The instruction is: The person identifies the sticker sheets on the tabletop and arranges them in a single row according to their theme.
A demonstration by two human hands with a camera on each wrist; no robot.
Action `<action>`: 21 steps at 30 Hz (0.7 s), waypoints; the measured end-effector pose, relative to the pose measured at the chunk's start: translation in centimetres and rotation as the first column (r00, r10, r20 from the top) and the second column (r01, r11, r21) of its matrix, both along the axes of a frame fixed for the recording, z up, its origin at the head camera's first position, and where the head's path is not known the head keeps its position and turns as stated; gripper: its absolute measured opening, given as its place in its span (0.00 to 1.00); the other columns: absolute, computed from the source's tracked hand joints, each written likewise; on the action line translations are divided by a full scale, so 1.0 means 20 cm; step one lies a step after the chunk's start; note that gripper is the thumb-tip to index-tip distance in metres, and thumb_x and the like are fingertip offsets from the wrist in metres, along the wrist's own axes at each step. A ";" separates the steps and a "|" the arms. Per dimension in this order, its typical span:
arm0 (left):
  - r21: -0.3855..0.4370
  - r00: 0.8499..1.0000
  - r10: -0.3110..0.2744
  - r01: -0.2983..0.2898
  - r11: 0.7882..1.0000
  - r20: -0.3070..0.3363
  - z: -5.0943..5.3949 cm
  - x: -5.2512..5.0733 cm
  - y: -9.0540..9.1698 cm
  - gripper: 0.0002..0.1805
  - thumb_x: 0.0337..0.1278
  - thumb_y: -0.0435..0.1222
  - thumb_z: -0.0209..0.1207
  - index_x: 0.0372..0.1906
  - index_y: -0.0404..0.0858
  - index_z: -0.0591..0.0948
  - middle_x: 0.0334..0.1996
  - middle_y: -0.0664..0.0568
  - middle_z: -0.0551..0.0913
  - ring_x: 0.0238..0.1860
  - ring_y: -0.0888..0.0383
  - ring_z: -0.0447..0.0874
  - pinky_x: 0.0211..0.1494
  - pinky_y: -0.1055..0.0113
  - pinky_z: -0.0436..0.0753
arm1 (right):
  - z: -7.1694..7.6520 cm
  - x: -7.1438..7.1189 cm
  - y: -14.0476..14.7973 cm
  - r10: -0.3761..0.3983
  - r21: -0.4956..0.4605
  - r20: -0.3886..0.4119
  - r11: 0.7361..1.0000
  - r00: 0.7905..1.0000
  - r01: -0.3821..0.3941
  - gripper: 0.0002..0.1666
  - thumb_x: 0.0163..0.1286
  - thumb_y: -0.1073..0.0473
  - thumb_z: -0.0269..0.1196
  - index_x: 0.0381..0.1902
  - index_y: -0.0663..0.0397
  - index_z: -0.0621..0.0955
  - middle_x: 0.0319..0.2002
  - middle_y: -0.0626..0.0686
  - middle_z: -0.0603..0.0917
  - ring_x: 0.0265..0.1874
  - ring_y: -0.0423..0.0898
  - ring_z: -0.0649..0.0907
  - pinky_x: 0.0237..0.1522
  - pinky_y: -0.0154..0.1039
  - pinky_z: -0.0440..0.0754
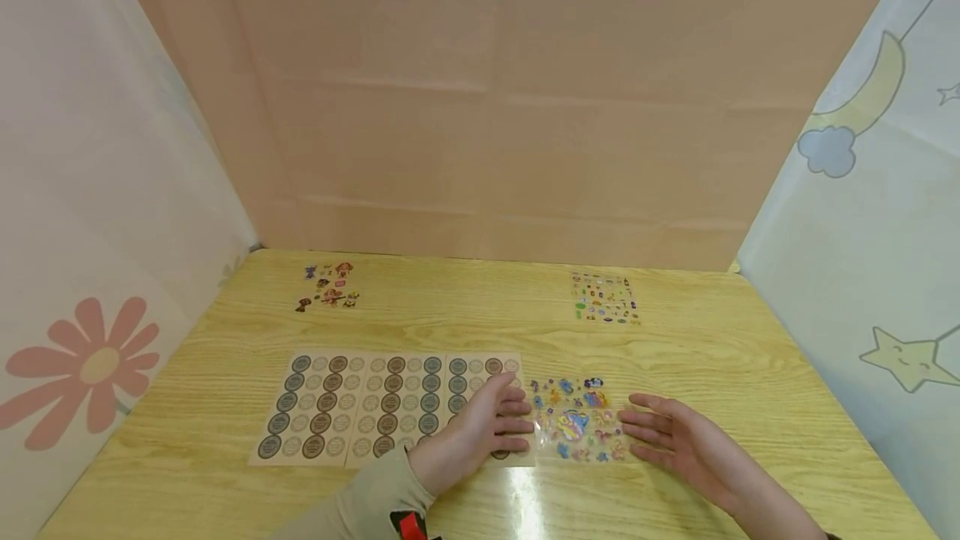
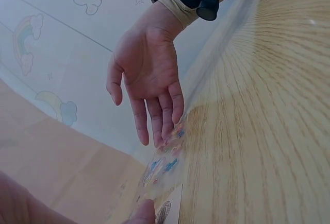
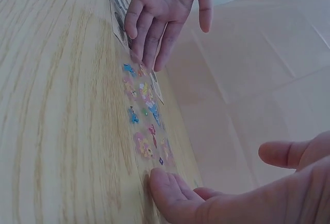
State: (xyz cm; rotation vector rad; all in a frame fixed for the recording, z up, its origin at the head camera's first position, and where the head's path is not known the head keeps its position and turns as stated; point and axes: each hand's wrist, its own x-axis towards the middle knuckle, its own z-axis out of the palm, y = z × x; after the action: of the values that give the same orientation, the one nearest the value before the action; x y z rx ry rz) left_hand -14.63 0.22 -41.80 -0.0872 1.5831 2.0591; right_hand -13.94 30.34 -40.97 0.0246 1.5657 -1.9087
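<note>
A clear sheet of colourful stickers (image 1: 573,423) lies flat on the wooden table between the two hands. My left hand (image 1: 482,430), fingers spread and nearly straight, is at its left edge, over the right end of the beige sheets with round labels (image 1: 390,402). On the other side my right hand (image 1: 686,448) has its fingers extended toward the sheet's right edge. Neither hand grips anything. In the right wrist view the right fingertips are close beside the sticker sheet (image 3: 147,110); whether they touch it I cannot tell.
Farther back on the table (image 1: 450,307) lie a small group of character stickers (image 1: 330,288) at left and another clear sticker sheet (image 1: 604,298) at right. A plain pinkish backdrop (image 1: 487,107) stands behind, with printed side panels left and right.
</note>
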 end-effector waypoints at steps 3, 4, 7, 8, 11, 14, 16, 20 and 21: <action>-0.007 1.000 0.002 -0.002 1.000 -0.009 0.01 0.00 0.00 0.39 0.70 0.53 0.40 0.64 0.18 0.61 0.55 0.32 0.72 0.51 0.39 0.76 0.48 0.51 0.81 | 0.00 0.00 0.00 -0.003 -0.013 0.001 1.000 1.000 0.003 0.42 0.79 0.47 0.40 0.72 0.72 0.39 0.66 0.64 0.66 0.61 0.50 0.72 0.63 0.50 0.69; -0.009 1.000 0.001 -0.002 1.000 -0.012 0.01 0.00 0.00 0.39 0.70 0.53 0.41 0.64 0.18 0.61 0.56 0.32 0.72 0.51 0.40 0.76 0.48 0.52 0.81 | 0.00 0.00 0.00 -0.003 -0.017 0.000 1.000 1.000 0.003 0.42 0.79 0.47 0.40 0.72 0.72 0.39 0.66 0.64 0.67 0.61 0.50 0.72 0.63 0.51 0.69; -0.009 1.000 0.007 -0.008 1.000 -0.018 0.01 0.01 0.00 0.39 0.70 0.53 0.41 0.64 0.19 0.60 0.57 0.32 0.72 0.51 0.41 0.76 0.48 0.52 0.81 | 0.00 0.00 0.00 -0.004 -0.029 0.002 1.000 1.000 0.004 0.42 0.79 0.48 0.41 0.72 0.72 0.39 0.65 0.63 0.68 0.61 0.50 0.73 0.63 0.51 0.69; -0.008 1.000 0.010 -0.010 1.000 -0.020 0.02 0.01 0.00 0.39 0.70 0.52 0.41 0.64 0.19 0.60 0.57 0.32 0.71 0.51 0.41 0.76 0.48 0.52 0.81 | 0.00 0.01 0.01 -0.004 -0.032 0.002 0.999 1.000 0.004 0.41 0.79 0.48 0.40 0.72 0.72 0.39 0.65 0.63 0.68 0.61 0.50 0.73 0.63 0.51 0.69; -0.005 1.000 0.014 -0.014 1.000 -0.024 0.01 0.01 0.00 0.39 0.70 0.52 0.41 0.65 0.19 0.59 0.57 0.31 0.71 0.50 0.42 0.76 0.48 0.52 0.81 | -0.01 0.01 0.01 -0.008 -0.037 0.002 0.999 1.000 0.008 0.41 0.79 0.48 0.41 0.72 0.73 0.40 0.64 0.62 0.69 0.60 0.51 0.73 0.63 0.51 0.69; -0.004 1.000 0.013 -0.013 1.000 -0.028 0.01 0.01 0.00 0.38 0.70 0.52 0.40 0.65 0.19 0.59 0.58 0.31 0.70 0.50 0.41 0.76 0.48 0.52 0.80 | -0.01 0.01 0.01 -0.009 -0.035 -0.004 0.999 1.000 0.009 0.40 0.80 0.49 0.40 0.72 0.73 0.41 0.64 0.63 0.68 0.60 0.51 0.73 0.63 0.50 0.69; -0.009 0.999 0.011 -0.011 1.000 -0.031 0.01 0.01 0.00 0.38 0.70 0.52 0.40 0.65 0.19 0.59 0.57 0.31 0.71 0.50 0.41 0.76 0.48 0.51 0.80 | -0.01 0.01 0.01 -0.009 -0.035 -0.007 0.999 1.000 0.009 0.40 0.80 0.49 0.40 0.72 0.73 0.41 0.65 0.63 0.68 0.60 0.51 0.73 0.63 0.50 0.69; -0.024 0.999 0.008 -0.009 1.000 -0.039 0.01 0.01 0.01 0.38 0.70 0.52 0.40 0.65 0.19 0.60 0.56 0.31 0.72 0.51 0.40 0.76 0.48 0.52 0.80 | -0.01 0.01 0.01 -0.008 -0.031 -0.017 1.000 1.000 0.008 0.40 0.80 0.49 0.40 0.72 0.73 0.41 0.65 0.64 0.67 0.61 0.51 0.73 0.63 0.49 0.69; -0.026 0.999 0.008 -0.009 1.000 -0.041 0.01 0.01 0.01 0.38 0.70 0.52 0.40 0.65 0.19 0.60 0.56 0.31 0.72 0.51 0.40 0.76 0.48 0.51 0.80 | -0.01 0.01 0.01 -0.009 -0.030 -0.018 1.000 1.000 0.008 0.40 0.80 0.49 0.40 0.72 0.73 0.41 0.65 0.64 0.67 0.61 0.51 0.72 0.63 0.49 0.69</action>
State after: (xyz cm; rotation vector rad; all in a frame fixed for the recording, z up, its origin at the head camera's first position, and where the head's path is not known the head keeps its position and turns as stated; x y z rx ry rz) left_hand -14.49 0.35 -41.51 -0.0614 1.6373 2.0589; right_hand -13.71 30.49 -41.14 0.0013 1.5509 -1.9438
